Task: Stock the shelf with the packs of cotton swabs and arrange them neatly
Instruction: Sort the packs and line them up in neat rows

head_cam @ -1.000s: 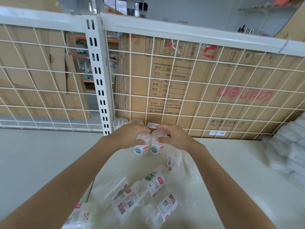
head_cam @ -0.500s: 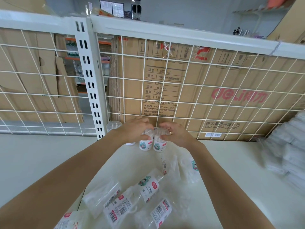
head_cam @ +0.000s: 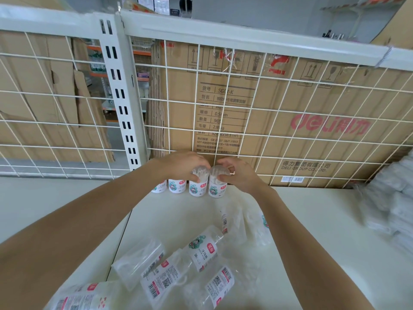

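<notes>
Bright, even light — edges bowed, right side perhaps motion-blurred

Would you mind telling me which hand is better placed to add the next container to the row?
Probably the right hand: it holds the row's rightmost container, beside the bare shelf where the row would continue. The left hand grips the next container inward.

White wire grid (head_cam: 245, 121); brown carton (head_cam: 279, 104), red logo; clear tubs (head_cam: 216, 182), teal-red labels; cream shelf (head_cam: 312, 220).
</notes>
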Action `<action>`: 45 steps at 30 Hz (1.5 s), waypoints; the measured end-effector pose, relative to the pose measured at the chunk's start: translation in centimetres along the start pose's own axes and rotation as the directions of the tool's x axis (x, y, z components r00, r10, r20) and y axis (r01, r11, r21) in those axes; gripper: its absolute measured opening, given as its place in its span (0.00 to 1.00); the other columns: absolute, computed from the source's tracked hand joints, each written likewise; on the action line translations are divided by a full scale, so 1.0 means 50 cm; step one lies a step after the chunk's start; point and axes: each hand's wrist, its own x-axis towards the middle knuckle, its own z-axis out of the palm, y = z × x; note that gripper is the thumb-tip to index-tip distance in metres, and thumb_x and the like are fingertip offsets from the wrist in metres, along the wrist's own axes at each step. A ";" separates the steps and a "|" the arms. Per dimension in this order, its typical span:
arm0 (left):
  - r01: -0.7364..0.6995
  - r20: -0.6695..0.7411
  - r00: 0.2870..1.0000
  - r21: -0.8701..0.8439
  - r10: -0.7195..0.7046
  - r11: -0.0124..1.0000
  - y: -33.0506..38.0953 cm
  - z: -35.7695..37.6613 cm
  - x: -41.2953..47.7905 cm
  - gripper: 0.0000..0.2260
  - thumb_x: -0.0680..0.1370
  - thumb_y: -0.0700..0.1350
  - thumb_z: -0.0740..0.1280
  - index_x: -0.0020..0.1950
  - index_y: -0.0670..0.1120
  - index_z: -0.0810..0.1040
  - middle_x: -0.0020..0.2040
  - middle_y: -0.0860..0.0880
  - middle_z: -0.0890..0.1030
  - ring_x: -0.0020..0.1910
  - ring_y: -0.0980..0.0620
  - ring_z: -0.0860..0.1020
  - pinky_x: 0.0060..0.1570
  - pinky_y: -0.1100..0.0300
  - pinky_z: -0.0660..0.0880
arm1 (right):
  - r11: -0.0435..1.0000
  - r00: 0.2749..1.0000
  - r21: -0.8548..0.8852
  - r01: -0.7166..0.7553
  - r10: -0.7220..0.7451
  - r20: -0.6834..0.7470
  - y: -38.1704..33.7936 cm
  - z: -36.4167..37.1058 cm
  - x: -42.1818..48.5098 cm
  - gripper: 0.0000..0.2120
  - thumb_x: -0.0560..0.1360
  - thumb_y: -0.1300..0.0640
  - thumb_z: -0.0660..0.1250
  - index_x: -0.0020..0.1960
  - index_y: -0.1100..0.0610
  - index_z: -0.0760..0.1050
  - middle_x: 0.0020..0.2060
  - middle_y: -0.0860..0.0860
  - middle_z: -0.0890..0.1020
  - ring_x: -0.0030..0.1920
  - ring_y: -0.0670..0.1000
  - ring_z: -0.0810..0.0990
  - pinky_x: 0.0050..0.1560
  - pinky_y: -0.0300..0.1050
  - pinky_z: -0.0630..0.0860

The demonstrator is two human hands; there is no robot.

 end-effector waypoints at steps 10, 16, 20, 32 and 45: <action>-0.006 -0.037 0.999 -0.022 0.005 1.000 -0.020 0.012 0.001 0.20 0.74 0.48 0.70 0.66 0.51 0.73 0.60 0.52 0.77 0.59 0.51 0.74 0.58 0.54 0.70 | 0.999 1.000 0.033 -0.001 0.002 -0.030 -0.002 0.007 0.010 0.20 0.70 0.63 0.72 0.61 0.58 0.75 0.49 0.50 0.76 0.53 0.53 0.77 0.56 0.48 0.73; -0.015 -0.049 0.999 -0.004 0.015 1.000 -0.024 0.015 0.004 0.21 0.75 0.49 0.70 0.66 0.50 0.72 0.61 0.52 0.76 0.59 0.51 0.73 0.58 0.56 0.68 | 1.000 0.999 0.022 -0.018 0.019 -0.051 0.000 0.013 0.012 0.19 0.69 0.61 0.72 0.60 0.56 0.76 0.50 0.53 0.78 0.52 0.55 0.78 0.54 0.48 0.73; -0.023 -0.050 0.999 -0.018 0.022 1.000 -0.028 0.018 0.006 0.21 0.74 0.48 0.70 0.67 0.50 0.72 0.62 0.52 0.76 0.60 0.52 0.73 0.58 0.57 0.68 | 1.000 0.999 0.021 -0.018 0.019 -0.048 0.001 0.014 0.013 0.19 0.69 0.62 0.72 0.60 0.56 0.76 0.50 0.54 0.78 0.52 0.55 0.78 0.55 0.49 0.74; -0.028 -0.040 0.999 -0.072 0.025 0.997 -0.036 0.024 0.009 0.21 0.74 0.46 0.70 0.67 0.49 0.73 0.62 0.52 0.77 0.60 0.51 0.73 0.60 0.53 0.69 | 0.999 0.998 0.038 -0.016 0.018 -0.057 0.002 0.015 0.012 0.19 0.69 0.62 0.72 0.59 0.56 0.76 0.48 0.53 0.78 0.51 0.56 0.78 0.55 0.52 0.75; -0.027 -0.048 0.999 -0.075 0.024 0.997 -0.036 0.024 0.006 0.21 0.74 0.46 0.70 0.67 0.50 0.72 0.62 0.52 0.76 0.60 0.52 0.73 0.60 0.53 0.69 | 0.999 0.998 0.037 -0.021 0.023 -0.057 0.000 0.014 0.008 0.19 0.69 0.62 0.72 0.60 0.56 0.76 0.48 0.53 0.78 0.51 0.54 0.78 0.54 0.47 0.74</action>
